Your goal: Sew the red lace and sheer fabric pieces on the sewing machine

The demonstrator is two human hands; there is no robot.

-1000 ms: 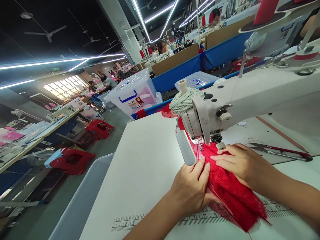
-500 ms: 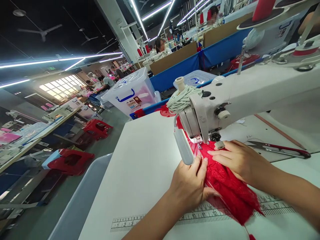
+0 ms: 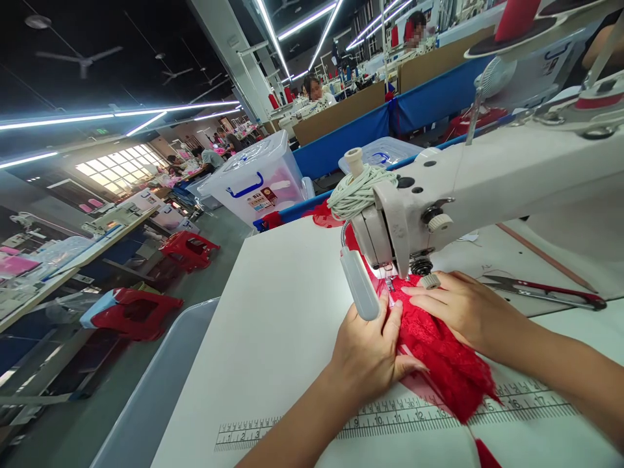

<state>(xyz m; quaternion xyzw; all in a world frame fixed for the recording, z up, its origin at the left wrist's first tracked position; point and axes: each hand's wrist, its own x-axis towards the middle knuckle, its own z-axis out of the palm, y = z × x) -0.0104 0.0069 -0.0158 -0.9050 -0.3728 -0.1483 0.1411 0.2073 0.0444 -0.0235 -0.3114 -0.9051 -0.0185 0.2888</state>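
A strip of red lace fabric [image 3: 439,351] lies on the white surface [image 3: 283,312], its long axis running from the white sewing machine's needle [image 3: 390,283] back toward the person. Both hands press it flat with fingers spread, gripping nothing: left hand [image 3: 370,354] on its left edge, right hand [image 3: 463,309] on top, nearer the needle.

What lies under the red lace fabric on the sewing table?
The red lace fabric lies on the white table and crosses the printed ruler. The ruler marks beneath it are hidden.

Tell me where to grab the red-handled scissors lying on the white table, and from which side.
Grip the red-handled scissors at the red handles, coming from the right. They lie flat, dark blades pointing left toward the right hand, handles at the far right, clear of the red lace fabric.
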